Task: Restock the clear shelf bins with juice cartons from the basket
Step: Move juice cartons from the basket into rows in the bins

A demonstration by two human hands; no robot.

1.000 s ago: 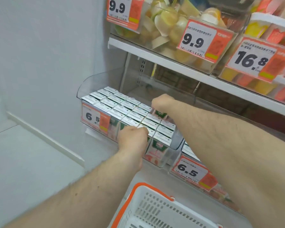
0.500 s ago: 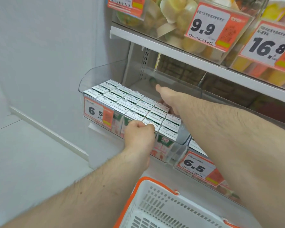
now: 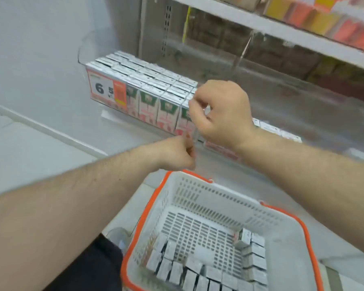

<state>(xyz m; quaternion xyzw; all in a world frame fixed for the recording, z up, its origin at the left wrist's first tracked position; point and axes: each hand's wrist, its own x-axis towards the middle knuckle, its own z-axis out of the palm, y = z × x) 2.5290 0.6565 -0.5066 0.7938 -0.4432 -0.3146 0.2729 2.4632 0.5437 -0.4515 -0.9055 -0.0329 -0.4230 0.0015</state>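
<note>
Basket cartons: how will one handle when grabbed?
The cartons look like small, flat-sided boxes, so probably stiff and easy to pinch, unlikely to roll. Standing packed in the basket, one may tip its neighbours when pulled out.

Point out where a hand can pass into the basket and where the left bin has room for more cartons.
The basket floor is bare across its middle and far end, bordered by cartons along the near wall and the right side. The left bin is crowded in front: packed rows fill it. Behind the rows it looks free, though blurred.

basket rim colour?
Orange rim on a white basket; head view shows it.
</note>
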